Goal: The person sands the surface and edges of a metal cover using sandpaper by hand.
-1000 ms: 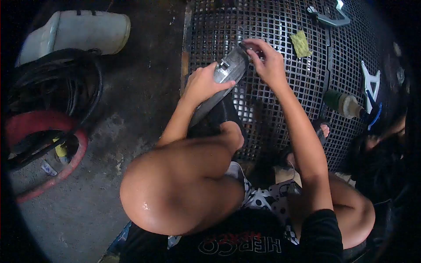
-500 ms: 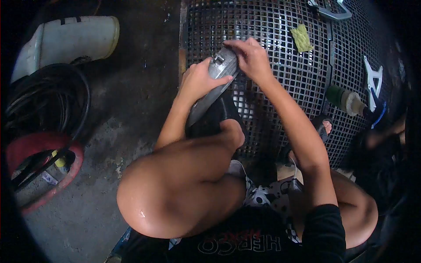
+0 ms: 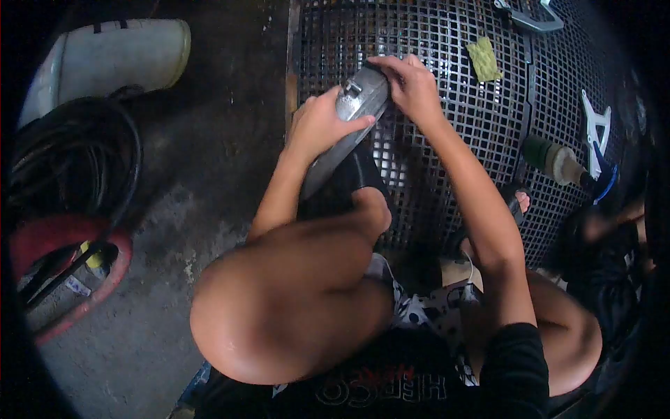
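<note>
A long grey part with a smooth, metal-looking surface and a small raised bracket (image 3: 361,103) near its upper end slants across the middle of the head view. My left hand (image 3: 315,127) is closed around its left side, thumb lying over the top face. At the upper right edge of the part is my right hand (image 3: 414,89), its fingers bent and pressed against that end. Under those fingertips shows a dark patch, too small to make out. The part's lower end sits beside my leg and is partly hidden by my left forearm.
Black grating (image 3: 447,153) spans the work area, with a yellow sponge (image 3: 484,60), a grey handle-like part (image 3: 532,18), a white bracket (image 3: 595,129) and a green-and-white bottle (image 3: 551,159). Leftward lie a white container (image 3: 118,59), black hose (image 3: 105,119) and red ring-shaped item (image 3: 115,258).
My right hand has shifted slightly right and up along the part's end, its fingers more bent. The grey part has tilted a little; my left hand keeps its hold.
</note>
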Tool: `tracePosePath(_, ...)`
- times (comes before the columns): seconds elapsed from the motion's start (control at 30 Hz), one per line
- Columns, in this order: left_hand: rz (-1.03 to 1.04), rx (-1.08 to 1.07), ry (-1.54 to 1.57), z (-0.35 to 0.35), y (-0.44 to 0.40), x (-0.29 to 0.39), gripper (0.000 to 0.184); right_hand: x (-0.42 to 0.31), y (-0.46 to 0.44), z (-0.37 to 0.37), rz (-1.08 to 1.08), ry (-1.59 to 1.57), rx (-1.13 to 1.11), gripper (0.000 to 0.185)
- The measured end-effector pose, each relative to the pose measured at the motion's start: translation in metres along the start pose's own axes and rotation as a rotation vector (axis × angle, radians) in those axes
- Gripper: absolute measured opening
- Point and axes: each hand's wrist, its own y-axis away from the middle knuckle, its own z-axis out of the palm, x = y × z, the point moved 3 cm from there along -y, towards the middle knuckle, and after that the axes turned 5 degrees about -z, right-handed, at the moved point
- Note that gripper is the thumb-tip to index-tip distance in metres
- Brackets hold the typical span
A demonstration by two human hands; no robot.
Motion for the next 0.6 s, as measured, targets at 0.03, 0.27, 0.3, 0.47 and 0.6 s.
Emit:
tracePosePath(0.03, -0.012, 0.013, -0.004, 0.001, 0.000, -0.002, 0.069, -0.008, 0.006, 0.000, 0.002, -0.002, -0.004, 0.049)
tracePosePath(0.27, 0.045, 0.018, 0.026, 0.002, 0.004, 0.002, 0.066, 0.019, 0.012, -0.014, 0.040, 0.033, -0.070, 0.053)
tracePosePath(0.3, 0.018, 0.007, 0.030, 0.003, 0.007, 0.001, 0.066, 0.017, 0.011, -0.016, 0.039, 0.030, -0.073, 0.053)
tracePosePath(0.47, -0.019, -0.080, -0.001, 0.005, 0.004, -0.001, 0.073, 0.004, 0.004, -0.020, -0.145, -0.108, -0.096, 0.051)
tracePosePath(0.6, 0.007, -0.030, -0.006, 0.003, 0.003, -0.002, 0.072, 0.003, 0.003, -0.014, -0.206, -0.133, -0.153, 0.039)
